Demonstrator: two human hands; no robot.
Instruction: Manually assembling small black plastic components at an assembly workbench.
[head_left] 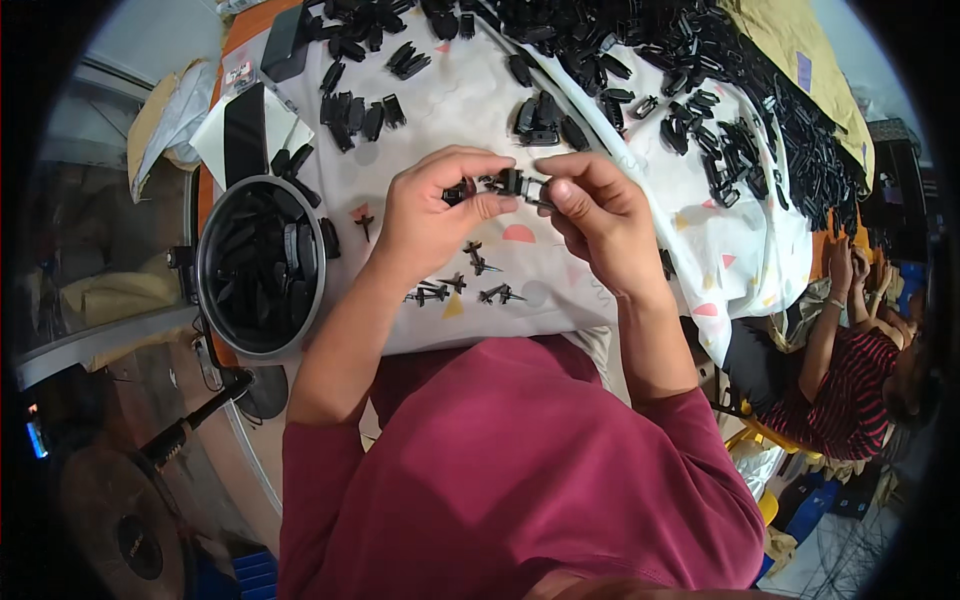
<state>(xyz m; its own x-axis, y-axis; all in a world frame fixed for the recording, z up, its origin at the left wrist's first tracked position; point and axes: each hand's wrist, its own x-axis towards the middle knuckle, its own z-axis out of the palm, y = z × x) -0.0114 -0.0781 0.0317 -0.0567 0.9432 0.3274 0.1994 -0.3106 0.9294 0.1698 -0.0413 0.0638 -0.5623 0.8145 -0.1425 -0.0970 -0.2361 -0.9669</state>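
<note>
Left hand [412, 210]: fingers [480, 163] and thumb are pinching the black end of a small part [512, 184]. Right hand [622, 225]: fingers and thumb are gripping the same part by its paler, shiny end. The part is sitting between the two hands, raised over the surface [440, 135]. A dark piece [458, 192] is showing inside the left hand's curl; whether it is joining the part, one cannot tell.

Below the hands: several dark pins [475, 260] are lying loose, some in small clusters; one more is lying apart, left of the left forearm.

Beyond the hands: a group of black shells [540, 118] is resting just past the right hand; further groups are lying to the left and toward the far edge. A large black heap [800, 140] is spreading along the far right.

Left side: a round bowl [202, 262] is holding many black shells. Past it, a black slab [245, 135] is lying on white paper [290, 127]; a dark box [287, 45] is standing farther off.

Outer items: a patterned white cloth is covering the surface; a person in a striped top [850, 390] is sitting at right.
</note>
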